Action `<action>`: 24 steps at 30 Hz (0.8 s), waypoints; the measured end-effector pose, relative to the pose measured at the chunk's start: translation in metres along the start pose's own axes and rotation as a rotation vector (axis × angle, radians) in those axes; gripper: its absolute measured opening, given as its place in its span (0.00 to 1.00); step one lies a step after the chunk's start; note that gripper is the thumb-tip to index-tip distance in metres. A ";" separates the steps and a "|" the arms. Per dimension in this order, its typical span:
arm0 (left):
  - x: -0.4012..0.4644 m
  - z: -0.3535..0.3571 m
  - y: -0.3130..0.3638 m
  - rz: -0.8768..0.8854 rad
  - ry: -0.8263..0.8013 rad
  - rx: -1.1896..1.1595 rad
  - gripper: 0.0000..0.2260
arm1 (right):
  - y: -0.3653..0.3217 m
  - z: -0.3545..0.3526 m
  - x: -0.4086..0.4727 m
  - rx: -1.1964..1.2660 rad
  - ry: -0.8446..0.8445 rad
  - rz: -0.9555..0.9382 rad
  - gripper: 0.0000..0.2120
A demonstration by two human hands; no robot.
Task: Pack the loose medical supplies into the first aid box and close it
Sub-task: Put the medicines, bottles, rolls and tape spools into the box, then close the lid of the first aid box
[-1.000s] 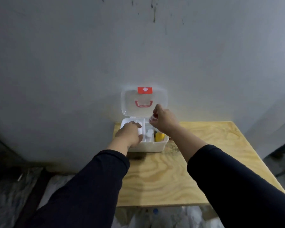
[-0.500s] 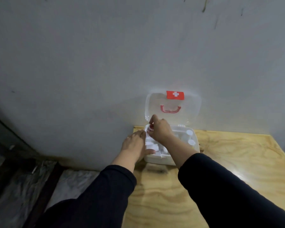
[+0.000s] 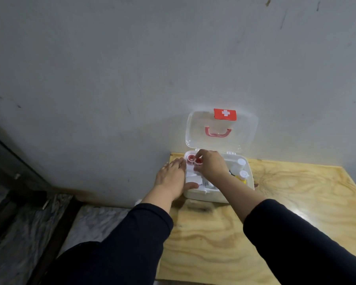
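The white first aid box (image 3: 206, 196) stands open on the wooden table, its clear lid (image 3: 245, 130) with a red cross label and red handle leaning against the wall. My right hand (image 3: 212, 166) is over the box's back left corner, fingers pinched on a small red-capped vial (image 3: 198, 161). A second red-capped vial (image 3: 191, 157) stands beside it in the box. My left hand (image 3: 171, 177) rests flat on the box's left side, thumb on the front rim. Two white-capped bottles (image 3: 241, 162) stand in the right compartment, with white packets (image 3: 195, 178) in the left part.
The plywood table (image 3: 275, 212) stretches right and toward me, its left edge just beside the box. The grey wall (image 3: 132, 79) stands directly behind the box. Left of the table, the floor holds crumpled plastic sheeting (image 3: 29, 233).
The camera view swung left, so the box now sits right of centre. My right hand carried the red-capped vial down into the box's back left corner. My left hand stayed on the box's left side.
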State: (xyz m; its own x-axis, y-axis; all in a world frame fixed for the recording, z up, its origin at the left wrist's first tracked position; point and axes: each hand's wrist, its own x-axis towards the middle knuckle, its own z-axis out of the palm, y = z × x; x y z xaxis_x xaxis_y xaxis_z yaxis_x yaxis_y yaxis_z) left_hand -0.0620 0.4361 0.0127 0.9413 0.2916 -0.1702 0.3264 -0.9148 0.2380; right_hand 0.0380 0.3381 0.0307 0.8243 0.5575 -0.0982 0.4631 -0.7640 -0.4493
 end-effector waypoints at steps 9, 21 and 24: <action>-0.001 -0.002 0.001 0.002 -0.002 -0.004 0.40 | -0.003 0.010 0.003 -0.059 0.051 0.046 0.09; 0.012 -0.017 0.002 -0.046 0.053 -0.163 0.38 | 0.020 -0.019 -0.001 0.165 0.250 0.096 0.13; 0.029 -0.041 0.009 -0.080 0.194 -0.236 0.37 | 0.034 -0.042 0.004 -0.048 0.498 0.145 0.19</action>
State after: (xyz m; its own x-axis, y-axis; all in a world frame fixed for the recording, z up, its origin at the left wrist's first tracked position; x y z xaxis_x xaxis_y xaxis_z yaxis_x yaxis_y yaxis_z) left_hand -0.0279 0.4475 0.0496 0.9031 0.4290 -0.0170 0.3899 -0.8029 0.4509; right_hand 0.0710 0.3007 0.0524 0.9306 0.2316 0.2835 0.3376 -0.8425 -0.4197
